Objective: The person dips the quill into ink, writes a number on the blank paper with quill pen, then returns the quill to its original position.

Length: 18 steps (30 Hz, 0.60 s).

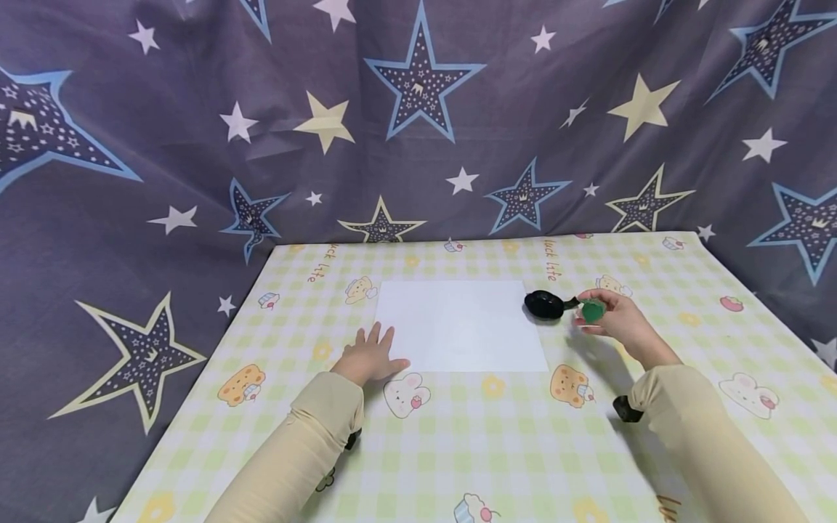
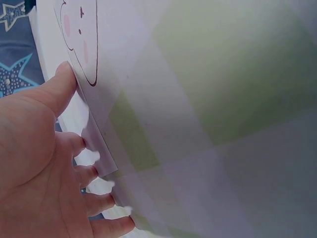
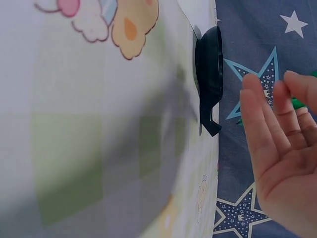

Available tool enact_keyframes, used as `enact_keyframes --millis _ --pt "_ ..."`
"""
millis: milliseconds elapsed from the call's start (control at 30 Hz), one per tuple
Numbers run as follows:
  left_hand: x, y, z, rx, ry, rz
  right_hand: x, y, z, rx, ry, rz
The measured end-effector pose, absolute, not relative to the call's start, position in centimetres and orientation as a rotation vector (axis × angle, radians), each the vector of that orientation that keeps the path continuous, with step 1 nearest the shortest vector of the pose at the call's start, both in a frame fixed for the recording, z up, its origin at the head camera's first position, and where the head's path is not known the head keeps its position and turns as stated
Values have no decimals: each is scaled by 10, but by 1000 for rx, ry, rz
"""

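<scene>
1 green piece (image 1: 593,311), pinched in the right hand (image 1: 628,323) right of the white sheet (image 1: 458,327), could drop against the black pan (image 1: 544,305) at the sheet's right edge if the pinch slackens; left hand (image 1: 369,357), spread, at sheet's left

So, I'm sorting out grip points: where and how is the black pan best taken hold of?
Pinch the handle of the black pan, I'd say, from the person's right: it is narrow, points toward the right hand, and its end appears raised off the tablecloth in the right wrist view. The rest is wider and rounded, so likely harder to pinch.
</scene>
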State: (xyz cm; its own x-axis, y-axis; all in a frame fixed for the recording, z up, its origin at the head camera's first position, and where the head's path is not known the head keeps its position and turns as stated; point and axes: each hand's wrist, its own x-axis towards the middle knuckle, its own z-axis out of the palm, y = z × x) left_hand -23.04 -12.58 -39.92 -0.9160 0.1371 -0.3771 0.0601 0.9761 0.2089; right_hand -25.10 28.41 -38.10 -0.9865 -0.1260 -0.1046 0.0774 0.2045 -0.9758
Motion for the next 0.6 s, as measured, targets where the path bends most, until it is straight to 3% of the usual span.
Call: enact_keyframes --millis 600 --pt "-229 -126 -397 152 2727 252 -252 276 -380 -128 2286 -2158"
